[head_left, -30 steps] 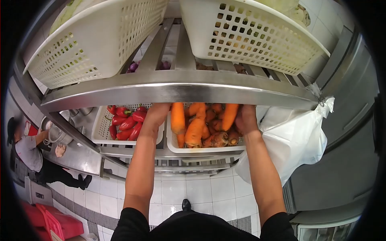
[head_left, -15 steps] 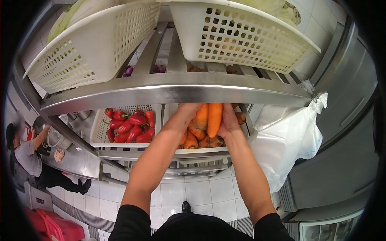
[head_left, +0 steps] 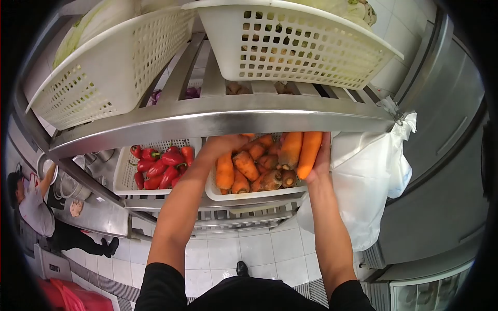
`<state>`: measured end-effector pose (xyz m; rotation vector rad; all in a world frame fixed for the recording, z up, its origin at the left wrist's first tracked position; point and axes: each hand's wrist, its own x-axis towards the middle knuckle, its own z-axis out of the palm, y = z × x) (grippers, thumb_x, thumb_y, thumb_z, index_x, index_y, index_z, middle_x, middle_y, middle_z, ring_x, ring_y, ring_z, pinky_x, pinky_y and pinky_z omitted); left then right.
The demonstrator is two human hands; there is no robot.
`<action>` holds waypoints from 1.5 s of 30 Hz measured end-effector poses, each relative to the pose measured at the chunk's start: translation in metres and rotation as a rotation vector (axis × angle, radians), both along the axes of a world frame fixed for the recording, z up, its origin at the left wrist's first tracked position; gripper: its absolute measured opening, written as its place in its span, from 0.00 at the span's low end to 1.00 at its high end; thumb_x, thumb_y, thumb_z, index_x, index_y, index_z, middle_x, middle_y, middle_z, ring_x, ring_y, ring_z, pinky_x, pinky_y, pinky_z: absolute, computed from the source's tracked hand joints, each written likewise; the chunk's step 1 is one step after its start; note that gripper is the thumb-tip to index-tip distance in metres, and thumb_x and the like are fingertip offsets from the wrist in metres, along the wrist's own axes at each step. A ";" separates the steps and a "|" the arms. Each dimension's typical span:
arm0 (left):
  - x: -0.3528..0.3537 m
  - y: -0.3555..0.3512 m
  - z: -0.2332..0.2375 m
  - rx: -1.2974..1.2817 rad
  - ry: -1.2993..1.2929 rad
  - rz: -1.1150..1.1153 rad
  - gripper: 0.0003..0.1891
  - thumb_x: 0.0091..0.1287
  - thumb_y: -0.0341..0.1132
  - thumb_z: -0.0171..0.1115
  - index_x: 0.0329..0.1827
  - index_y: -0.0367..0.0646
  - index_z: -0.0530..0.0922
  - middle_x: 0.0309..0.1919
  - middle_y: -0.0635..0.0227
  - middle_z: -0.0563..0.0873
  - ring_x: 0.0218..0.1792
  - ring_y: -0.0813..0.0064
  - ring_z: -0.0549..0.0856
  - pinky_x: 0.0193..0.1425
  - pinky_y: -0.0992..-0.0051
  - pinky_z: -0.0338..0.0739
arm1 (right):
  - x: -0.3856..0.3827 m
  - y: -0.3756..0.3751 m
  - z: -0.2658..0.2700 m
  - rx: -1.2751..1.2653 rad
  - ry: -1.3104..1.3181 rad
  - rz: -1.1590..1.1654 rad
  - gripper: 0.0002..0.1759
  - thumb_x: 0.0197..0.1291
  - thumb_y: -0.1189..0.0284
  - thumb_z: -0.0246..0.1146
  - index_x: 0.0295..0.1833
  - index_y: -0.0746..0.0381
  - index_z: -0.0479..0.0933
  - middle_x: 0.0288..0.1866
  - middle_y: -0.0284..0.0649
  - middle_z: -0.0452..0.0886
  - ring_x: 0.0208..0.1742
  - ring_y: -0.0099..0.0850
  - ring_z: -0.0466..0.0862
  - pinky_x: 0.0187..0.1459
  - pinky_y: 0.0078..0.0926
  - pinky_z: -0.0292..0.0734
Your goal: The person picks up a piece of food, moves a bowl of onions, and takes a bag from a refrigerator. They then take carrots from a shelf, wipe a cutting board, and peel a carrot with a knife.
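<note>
My right hand [head_left: 322, 161] is closed around two large carrots [head_left: 310, 155], held side by side at the right end of a white basket [head_left: 249, 196]. Below and left of them, several more carrots [head_left: 245, 165] with dark, dirty ends fill this basket. Over its left part reaches my left hand [head_left: 226, 145], just above an upright carrot [head_left: 224, 171]. The steel shelf rail hides most of the left fingers, so their grip does not show.
A steel shelf rail [head_left: 223, 122] crosses above my hands, with white baskets [head_left: 306, 59] of cabbage on top. Red peppers [head_left: 165, 165] fill a basket on the left. A white plastic bag [head_left: 358, 181] hangs at right. Another person [head_left: 36, 207] works at a counter on the far left.
My right hand has moved right with the two carrots. The left hand has parted from them and shifted left, uncovering more of the carrots in the basket.
</note>
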<state>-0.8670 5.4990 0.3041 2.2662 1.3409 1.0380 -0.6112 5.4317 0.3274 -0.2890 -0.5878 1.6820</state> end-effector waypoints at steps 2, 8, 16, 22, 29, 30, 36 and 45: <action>-0.020 0.007 -0.005 -0.128 -0.238 -0.044 0.20 0.61 0.38 0.70 0.55 0.40 0.80 0.52 0.61 0.84 0.55 0.60 0.82 0.61 0.65 0.76 | 0.003 -0.002 -0.002 0.011 0.007 0.030 0.43 0.66 0.34 0.45 0.66 0.62 0.67 0.53 0.52 0.77 0.50 0.50 0.79 0.45 0.55 0.83; -0.014 0.010 0.013 -0.361 -1.396 -0.339 0.16 0.70 0.37 0.62 0.57 0.41 0.79 0.49 0.65 0.84 0.50 0.71 0.83 0.53 0.70 0.80 | 0.000 -0.004 -0.001 0.060 0.020 0.102 0.44 0.65 0.34 0.48 0.69 0.61 0.66 0.56 0.53 0.77 0.54 0.50 0.80 0.51 0.56 0.82; 0.054 -0.070 0.047 -0.599 -1.307 -0.226 0.21 0.74 0.44 0.57 0.60 0.36 0.74 0.51 0.60 0.82 0.51 0.69 0.83 0.55 0.66 0.80 | -0.017 -0.009 -0.014 0.167 0.001 0.284 0.39 0.69 0.40 0.51 0.71 0.60 0.65 0.64 0.47 0.75 0.62 0.45 0.77 0.61 0.48 0.77; 0.077 -0.097 0.035 -0.524 -1.227 -0.235 0.25 0.73 0.41 0.57 0.68 0.36 0.67 0.61 0.59 0.77 0.59 0.68 0.78 0.63 0.71 0.75 | -0.047 -0.041 0.000 -0.028 -0.052 0.053 0.34 0.71 0.47 0.55 0.69 0.61 0.65 0.65 0.43 0.73 0.65 0.36 0.75 0.68 0.36 0.71; 0.048 -0.141 0.030 -0.645 -1.588 -0.248 0.23 0.74 0.42 0.53 0.64 0.36 0.69 0.56 0.56 0.80 0.55 0.64 0.83 0.60 0.66 0.79 | -0.066 -0.065 -0.002 -0.044 0.044 0.274 0.32 0.73 0.47 0.52 0.67 0.62 0.68 0.63 0.43 0.76 0.64 0.36 0.77 0.65 0.36 0.75; 0.046 -0.150 0.029 -0.601 -1.613 -0.224 0.23 0.74 0.44 0.53 0.64 0.36 0.70 0.56 0.57 0.81 0.54 0.64 0.83 0.62 0.66 0.79 | -0.069 -0.070 -0.002 -0.045 0.020 0.277 0.32 0.72 0.46 0.51 0.67 0.61 0.68 0.62 0.43 0.76 0.63 0.36 0.78 0.64 0.36 0.75; 0.032 -0.223 -0.010 -0.418 -1.899 -0.159 0.28 0.70 0.51 0.55 0.64 0.37 0.72 0.55 0.57 0.82 0.53 0.63 0.83 0.61 0.64 0.78 | -0.075 -0.115 -0.015 -0.060 0.001 0.474 0.33 0.72 0.45 0.51 0.66 0.61 0.68 0.59 0.44 0.78 0.60 0.36 0.80 0.62 0.36 0.77; 0.119 -0.458 -0.124 -0.175 -1.917 0.392 0.32 0.69 0.44 0.65 0.71 0.42 0.63 0.61 0.61 0.75 0.62 0.65 0.77 0.68 0.65 0.73 | -0.050 -0.277 -0.141 -0.021 -0.355 0.991 0.28 0.69 0.62 0.61 0.69 0.61 0.64 0.64 0.42 0.74 0.63 0.35 0.77 0.64 0.36 0.74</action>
